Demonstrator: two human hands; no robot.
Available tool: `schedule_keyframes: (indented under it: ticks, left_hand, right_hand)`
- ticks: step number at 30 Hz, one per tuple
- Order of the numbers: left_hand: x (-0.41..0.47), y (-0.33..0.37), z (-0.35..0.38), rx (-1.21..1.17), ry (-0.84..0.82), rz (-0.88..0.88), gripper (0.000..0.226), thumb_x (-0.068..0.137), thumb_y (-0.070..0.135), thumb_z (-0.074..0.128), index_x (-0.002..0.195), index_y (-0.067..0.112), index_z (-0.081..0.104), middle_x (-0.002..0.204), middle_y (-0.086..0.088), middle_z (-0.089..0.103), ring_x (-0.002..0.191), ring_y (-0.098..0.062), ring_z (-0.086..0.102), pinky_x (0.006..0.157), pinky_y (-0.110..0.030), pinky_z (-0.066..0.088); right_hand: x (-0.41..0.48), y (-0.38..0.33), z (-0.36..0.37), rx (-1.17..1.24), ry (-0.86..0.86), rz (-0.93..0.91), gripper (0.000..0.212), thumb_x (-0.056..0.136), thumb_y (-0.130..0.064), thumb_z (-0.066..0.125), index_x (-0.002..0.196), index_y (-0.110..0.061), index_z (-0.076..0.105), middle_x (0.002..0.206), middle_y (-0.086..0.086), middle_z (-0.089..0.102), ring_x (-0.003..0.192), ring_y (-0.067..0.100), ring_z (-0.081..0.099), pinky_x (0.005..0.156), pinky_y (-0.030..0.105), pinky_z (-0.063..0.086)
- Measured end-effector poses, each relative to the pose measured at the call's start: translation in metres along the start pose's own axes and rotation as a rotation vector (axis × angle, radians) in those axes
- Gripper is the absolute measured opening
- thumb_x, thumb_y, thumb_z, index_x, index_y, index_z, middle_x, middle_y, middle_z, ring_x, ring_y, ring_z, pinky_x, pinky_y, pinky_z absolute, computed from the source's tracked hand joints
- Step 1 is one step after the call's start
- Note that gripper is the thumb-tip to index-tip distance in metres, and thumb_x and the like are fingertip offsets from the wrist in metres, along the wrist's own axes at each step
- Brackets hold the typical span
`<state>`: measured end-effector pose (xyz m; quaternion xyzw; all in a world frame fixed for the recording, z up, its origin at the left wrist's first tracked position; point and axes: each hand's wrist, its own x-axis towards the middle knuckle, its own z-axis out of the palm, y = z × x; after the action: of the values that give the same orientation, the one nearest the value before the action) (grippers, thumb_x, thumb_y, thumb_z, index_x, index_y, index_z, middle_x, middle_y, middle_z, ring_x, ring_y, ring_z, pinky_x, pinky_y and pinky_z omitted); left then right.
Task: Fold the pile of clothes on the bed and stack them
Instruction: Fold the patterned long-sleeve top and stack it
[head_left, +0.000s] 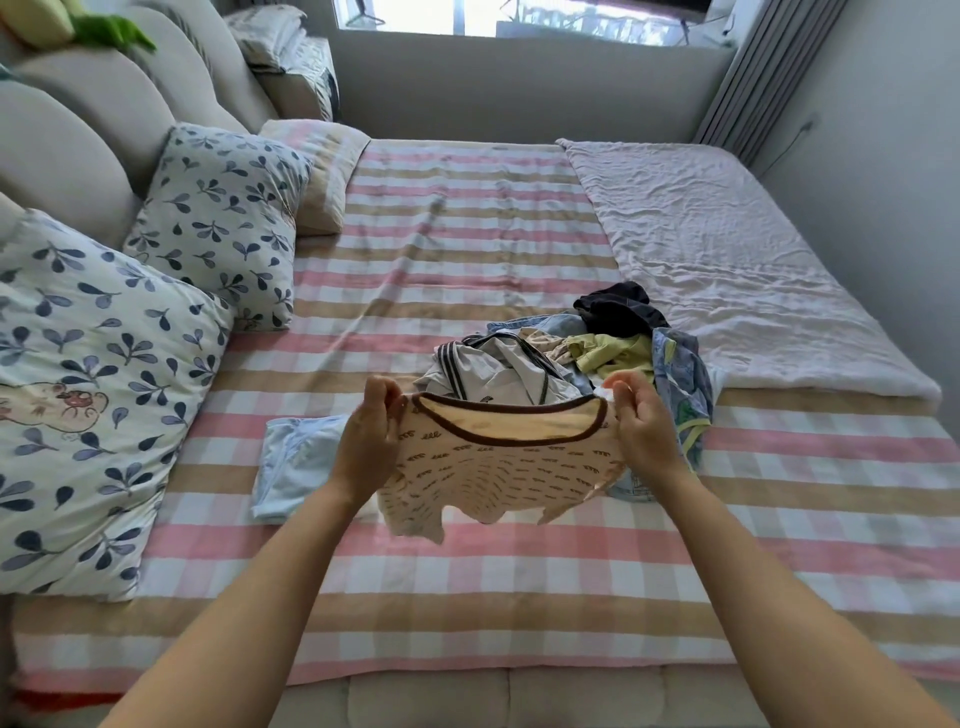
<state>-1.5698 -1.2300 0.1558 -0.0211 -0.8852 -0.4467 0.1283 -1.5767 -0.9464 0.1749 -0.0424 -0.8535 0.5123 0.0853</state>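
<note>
I hold the cream shirt (498, 462) in the air in front of the clothes pile (587, 353), my left hand (371, 431) and right hand (641, 421) each pinched shut on a shoulder beside the brown collar. To fold well, I should lower it flat onto the bed (467, 597) in front of the pile, smooth it, then tuck the sleeves in. The pale blue piece (296, 462), left of the pile, looks already folded, probably the stack's start.
</note>
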Motion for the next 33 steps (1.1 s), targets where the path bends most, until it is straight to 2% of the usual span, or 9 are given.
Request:
schedule_keyframes:
  ticks: [4, 6, 9, 12, 16, 20, 24, 27, 33]
  left_hand:
    - [0.013, 0.001, -0.022, 0.006, -0.022, 0.006, 0.009, 0.096, 0.011, 0.044, 0.088, 0.009, 0.041, 0.068, 0.002, 0.049, 0.06, -0.01, 0.05, 0.052, -0.02, 0.039]
    - [0.015, -0.002, -0.031, 0.007, -0.026, 0.008, 0.006, 0.094, 0.011, 0.048, 0.089, 0.011, 0.046, 0.068, 0.004, 0.051, 0.061, -0.006, 0.05, 0.052, -0.016, 0.038]
    - [0.013, -0.007, -0.042, 0.017, -0.076, 0.05, 0.007, 0.091, 0.008, 0.053, 0.089, 0.007, 0.06, 0.073, 0.007, 0.053, 0.066, -0.001, 0.051, 0.057, -0.009, 0.041]
    - [0.003, -0.016, -0.047, 0.066, -0.119, 0.107, 0.018, 0.088, 0.008, 0.058, 0.074, -0.002, 0.061, 0.07, 0.003, 0.047, 0.061, -0.014, 0.049, 0.055, -0.013, 0.041]
    - [-0.011, -0.03, -0.046, 0.045, 0.048, 0.056, 0.022, 0.089, 0.011, 0.058, 0.068, 0.002, 0.055, 0.07, -0.005, 0.047, 0.062, -0.02, 0.046, 0.057, -0.026, 0.039]
    - [-0.019, -0.043, -0.041, -0.143, 0.046, -0.13, 0.023, 0.094, 0.01, 0.049, 0.071, 0.014, 0.046, 0.069, -0.003, 0.047, 0.066, -0.019, 0.044, 0.064, -0.039, 0.04]
    - [-0.026, -0.052, -0.051, -0.124, -0.013, -0.133, 0.022, 0.095, 0.012, 0.046, 0.074, 0.008, 0.047, 0.061, 0.004, 0.046, 0.059, -0.014, 0.044, 0.058, -0.03, 0.039]
    - [-0.032, -0.052, -0.064, -0.075, -0.135, -0.108, 0.024, 0.095, 0.016, 0.047, 0.074, 0.005, 0.05, 0.059, 0.004, 0.047, 0.057, -0.013, 0.046, 0.054, -0.016, 0.038]
    - [-0.027, -0.043, -0.087, -0.125, -0.299, -0.176, 0.023, 0.094, 0.019, 0.05, 0.072, 0.013, 0.053, 0.062, -0.003, 0.055, 0.055, -0.013, 0.053, 0.049, -0.02, 0.043]
  right_hand:
    - [0.003, -0.013, -0.022, 0.071, -0.488, 0.091, 0.018, 0.089, -0.018, 0.059, 0.104, -0.009, 0.057, 0.084, 0.003, 0.059, 0.071, 0.01, 0.063, 0.06, 0.02, 0.052]
    - [0.002, -0.011, -0.026, 0.053, -0.565, 0.124, 0.011, 0.084, -0.009, 0.065, 0.095, -0.008, 0.065, 0.084, 0.006, 0.065, 0.076, 0.015, 0.063, 0.062, 0.017, 0.052]
    - [-0.006, 0.0, -0.017, -0.163, -0.302, 0.024, 0.004, 0.079, -0.002, 0.069, 0.08, -0.006, 0.07, 0.076, 0.007, 0.064, 0.073, 0.019, 0.057, 0.061, 0.021, 0.046]
    - [-0.018, 0.015, -0.001, -0.247, 0.04, -0.033, 0.007, 0.078, -0.003, 0.07, 0.084, -0.001, 0.072, 0.08, 0.011, 0.065, 0.076, 0.024, 0.059, 0.07, 0.032, 0.048]
    - [-0.036, 0.015, 0.026, 0.145, 0.213, 0.181, 0.006, 0.085, -0.015, 0.066, 0.08, -0.018, 0.068, 0.069, -0.008, 0.066, 0.065, 0.009, 0.061, 0.051, 0.012, 0.047]
    - [-0.047, 0.008, 0.047, 0.285, 0.215, 0.239, 0.016, 0.089, -0.019, 0.059, 0.074, -0.026, 0.06, 0.069, -0.008, 0.06, 0.056, -0.002, 0.055, 0.047, 0.008, 0.043]
    - [-0.06, 0.004, 0.048, 0.25, 0.086, 0.178, 0.012, 0.091, -0.016, 0.057, 0.079, -0.017, 0.06, 0.068, 0.0, 0.058, 0.057, -0.003, 0.056, 0.048, 0.01, 0.043]
    - [-0.073, 0.002, 0.04, 0.203, -0.032, 0.186, 0.011, 0.091, -0.017, 0.056, 0.083, -0.012, 0.061, 0.072, 0.006, 0.059, 0.065, 0.011, 0.056, 0.052, 0.015, 0.046]
    - [-0.086, -0.019, 0.015, 0.264, -0.184, 0.206, 0.01, 0.084, -0.026, 0.06, 0.077, -0.02, 0.064, 0.061, -0.007, 0.064, 0.056, 0.005, 0.061, 0.048, 0.016, 0.049]
